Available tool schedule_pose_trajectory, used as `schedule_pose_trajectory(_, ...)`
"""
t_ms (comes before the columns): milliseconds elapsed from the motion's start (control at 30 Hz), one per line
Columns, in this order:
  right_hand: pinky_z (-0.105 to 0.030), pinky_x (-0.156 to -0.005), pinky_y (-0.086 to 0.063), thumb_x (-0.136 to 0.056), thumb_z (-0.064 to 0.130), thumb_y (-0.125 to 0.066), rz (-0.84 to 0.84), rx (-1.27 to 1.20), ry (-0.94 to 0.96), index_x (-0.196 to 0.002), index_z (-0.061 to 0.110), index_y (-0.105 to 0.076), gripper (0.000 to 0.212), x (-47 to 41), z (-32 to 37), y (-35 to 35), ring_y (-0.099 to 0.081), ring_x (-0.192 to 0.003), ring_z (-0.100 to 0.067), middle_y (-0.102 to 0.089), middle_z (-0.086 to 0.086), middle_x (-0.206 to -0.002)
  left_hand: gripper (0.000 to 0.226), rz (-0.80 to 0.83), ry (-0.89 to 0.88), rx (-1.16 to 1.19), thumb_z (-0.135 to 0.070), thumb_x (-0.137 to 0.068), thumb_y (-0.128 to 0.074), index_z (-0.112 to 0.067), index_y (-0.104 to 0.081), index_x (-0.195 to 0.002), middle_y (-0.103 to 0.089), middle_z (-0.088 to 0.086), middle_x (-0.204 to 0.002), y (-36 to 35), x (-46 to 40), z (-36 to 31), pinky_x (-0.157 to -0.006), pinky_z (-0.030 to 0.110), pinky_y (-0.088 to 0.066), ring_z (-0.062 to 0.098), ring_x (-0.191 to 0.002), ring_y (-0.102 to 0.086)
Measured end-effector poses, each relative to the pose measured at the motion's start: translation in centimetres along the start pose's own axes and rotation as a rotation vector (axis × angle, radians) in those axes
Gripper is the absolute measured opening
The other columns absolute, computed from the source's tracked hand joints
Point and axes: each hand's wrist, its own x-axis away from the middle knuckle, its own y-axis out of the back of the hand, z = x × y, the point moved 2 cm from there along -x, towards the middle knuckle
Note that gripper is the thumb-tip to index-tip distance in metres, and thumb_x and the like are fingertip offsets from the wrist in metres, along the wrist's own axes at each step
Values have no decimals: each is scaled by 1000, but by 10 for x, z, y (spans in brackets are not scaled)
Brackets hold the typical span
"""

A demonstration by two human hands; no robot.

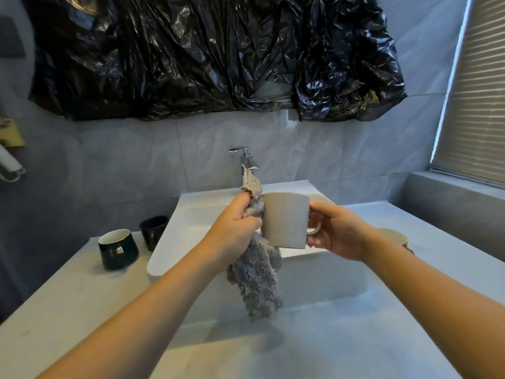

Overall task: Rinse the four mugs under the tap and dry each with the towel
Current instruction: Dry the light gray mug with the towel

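Above sink (175, 242), hands wipe mug (284, 220).

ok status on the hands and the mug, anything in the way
Left hand grips towel against grey mug. Right hand holds mug by handle, above sink. Tap behind, nothing blocking.

Grey mug (284, 220) upright over sink, fluffy grey towel (257, 283) touching.

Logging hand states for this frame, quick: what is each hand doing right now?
Left hand: grips the grey towel, pressing it against the mug's side.
Right hand: holds the beige mug by its handle.
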Motion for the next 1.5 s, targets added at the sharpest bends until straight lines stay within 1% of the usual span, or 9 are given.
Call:
schedule_pose_trajectory(67, -22, -39, -41, -100, 24, -47, 10, 46, -11, -99, 11, -72, 28, -1, -5, -9, -47, -48, -15, -43, -3, -68, 70, 105, 9, 54, -25, -81, -61, -47, -32, -140, -49, -31, -136, -5, 4, 5, -101, 21, -45, -2, -125, -52)
schedule_pose_trajectory(233, -23, -42, -36, -98, 48, -51, -13, 136, -48, -128, 2, -59, 55, -8, -21, -11, -46, -55, -14, -44, -7, -82, 86, 137, 6, -58, -34, -77, -84, -65, -19, -124, -38, -50, -124, -6, 6, 27, -102, 23, -47, -14, -121, -48)
schedule_pose_trajectory(400, -59, -98, -49, -73, 54, -78, 6, 187, -11, -122, 5, -62, 71, -18, -28, -8, -62, -96, -31, -63, -15, -103, 87, 143, -21, 20, -30, -74, -85, -56, -25, -132, -51, -17, -141, -8, -10, 36, -101, 38, -52, 8, -122, -59)
schedule_pose_trajectory(700, -49, -78, -60, -68, 49, -82, -229, -193, 129, -136, 14, -38, 88, -54, -48, -29, -73, -98, -30, -63, -17, -125, 87, 7, -70, 21, -39, -73, -79, -50, -26, -142, -52, -3, -143, -19, -44, 55, -104, 48, -49, 19, -123, -60)
schedule_pose_trajectory(933, -41, -67, -59, -68, 55, -80, -308, -212, 107, -128, 10, -56, 79, -68, -52, -24, -73, -96, -31, -69, -19, -117, 72, -77, -174, -436, -47, -94, -33, -33, -4, -158, 2, -20, -164, -31, -44, 62, -124, 47, 2, -1, -150, 2)
schedule_pose_trajectory(1067, -37, -62, -58, -53, 63, -81, -398, -256, 83, -127, 12, -58, 92, -72, -52, -20, -73, -97, -32, -70, -18, -116, 68, 31, -272, -497, -43, -100, -30, -33, 2, -159, 11, -20, -164, -38, -25, 72, -125, 43, -2, -7, -147, 15)
schedule_pose_trajectory(1200, -39, -65, -59, -68, 57, -79, -374, -269, 125, -127, 10, -58, 79, -73, -52, -18, -72, -99, -31, -69, -19, -118, 59, 98, -272, -367, -42, -104, -31, -40, -7, -158, 7, -26, -163, -30, -21, 78, -124, 37, -14, -11, -146, 10)
schedule_pose_trajectory(1333, -48, -73, -62, -62, 54, -85, -396, -255, 182, -131, 13, -46, 89, -72, -53, -18, -70, -104, -29, -63, -13, -125, 39, -66, -220, -186, -29, -108, -35, -57, -29, -135, -12, -37, -151, -30, -38, 56, -102, -1, -12, -35, -126, -10)
schedule_pose_trajectory(1500, -52, -78, -61, -76, 53, -79, -390, -186, 198, -130, 12, -47, 75, -65, -54, -20, -69, -106, -30, -61, -16, -127, 53, -163, -233, -201, -34, -98, -40, -35, -35, -150, -29, -20, -157, -34, -48, 69, -111, 11, -23, -15, -138, -26)
